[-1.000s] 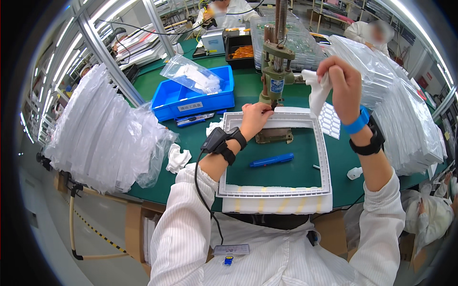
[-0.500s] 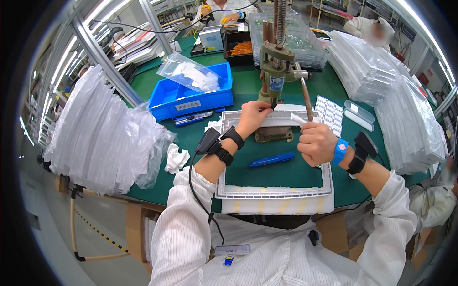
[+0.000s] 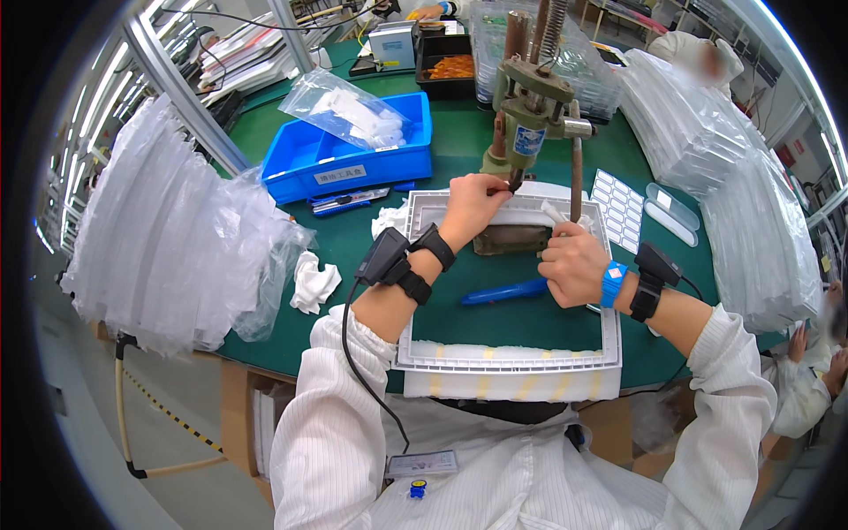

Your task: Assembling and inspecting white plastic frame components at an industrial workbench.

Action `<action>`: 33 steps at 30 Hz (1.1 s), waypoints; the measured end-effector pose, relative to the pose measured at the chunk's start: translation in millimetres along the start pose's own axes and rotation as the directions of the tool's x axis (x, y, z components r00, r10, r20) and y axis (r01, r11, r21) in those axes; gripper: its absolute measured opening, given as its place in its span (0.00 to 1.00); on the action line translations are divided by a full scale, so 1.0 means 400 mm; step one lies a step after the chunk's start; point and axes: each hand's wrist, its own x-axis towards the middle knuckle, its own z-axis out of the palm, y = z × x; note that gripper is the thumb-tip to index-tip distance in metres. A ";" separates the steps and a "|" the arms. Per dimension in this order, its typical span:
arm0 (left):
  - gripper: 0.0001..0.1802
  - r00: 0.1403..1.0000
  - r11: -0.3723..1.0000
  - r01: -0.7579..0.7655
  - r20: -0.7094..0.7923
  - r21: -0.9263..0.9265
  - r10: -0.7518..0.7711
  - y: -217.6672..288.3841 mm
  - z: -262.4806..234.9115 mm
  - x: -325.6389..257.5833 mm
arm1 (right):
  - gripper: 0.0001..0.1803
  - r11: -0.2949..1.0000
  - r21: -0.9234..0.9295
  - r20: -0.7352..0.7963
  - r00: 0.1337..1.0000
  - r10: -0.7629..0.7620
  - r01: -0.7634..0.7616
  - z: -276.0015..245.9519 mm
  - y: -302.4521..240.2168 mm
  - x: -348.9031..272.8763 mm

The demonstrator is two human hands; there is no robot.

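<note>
White plastic is what I have under both hands: a large rectangular frame (image 3: pixel 508 358) lying flat on the green bench mat (image 3: pixel 459 150), its far rail pushed under the head of the green hand press (image 3: pixel 530 106). My left hand (image 3: pixel 473 203) rests on that far rail with thumb and fingertips pinched close together right at the foot of the ram, and that is my main worry: if the ram drops while they sit there, they would be caught. My right hand (image 3: pixel 574 263) is curled into a fist around the lower end of the press lever (image 3: pixel 576 181), pressing near the frame's right corner; a little white cloth or tab peeps out above my knuckles, and I cannot tell whether I grip it too.

The frame's near rail overhangs the bench edge towards my lap. I judge that a hard pull could tip or skew it, so the press would land off its spot. A blue pen-like tool (image 3: pixel 505 291) lies loose inside the frame's opening, just beside my right fist; a sliding frame could nudge it. The cable from my left wrist device (image 3: pixel 389 258) trails down across the near rail and might snag a corner. The blue bin (image 3: pixel 353 159) and the bagged white stacks (image 3: pixel 159 247) sit well apart.
</note>
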 end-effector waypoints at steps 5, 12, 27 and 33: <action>0.10 0.999 0.999 0.026 0.026 0.030 -0.027 0.010 -0.001 0.001 | 0.07 1.000 -0.006 0.011 1.000 0.006 -0.006 -0.014 -0.002 0.002; 0.11 1.000 1.000 -0.005 -0.013 0.005 0.005 -0.019 -0.008 0.013 | 0.04 0.948 0.293 -0.278 0.960 -0.042 0.126 -0.285 -0.002 0.009; 0.10 0.996 0.999 -0.033 0.077 -0.041 0.036 0.049 0.040 0.019 | 0.18 0.640 0.632 -0.465 0.447 0.764 -0.437 -0.273 0.662 0.360; 0.11 1.000 0.999 0.010 0.001 0.032 -0.010 -0.008 -0.055 -0.019 | 0.24 0.799 0.318 -0.447 0.663 0.601 -0.510 -0.244 0.220 0.086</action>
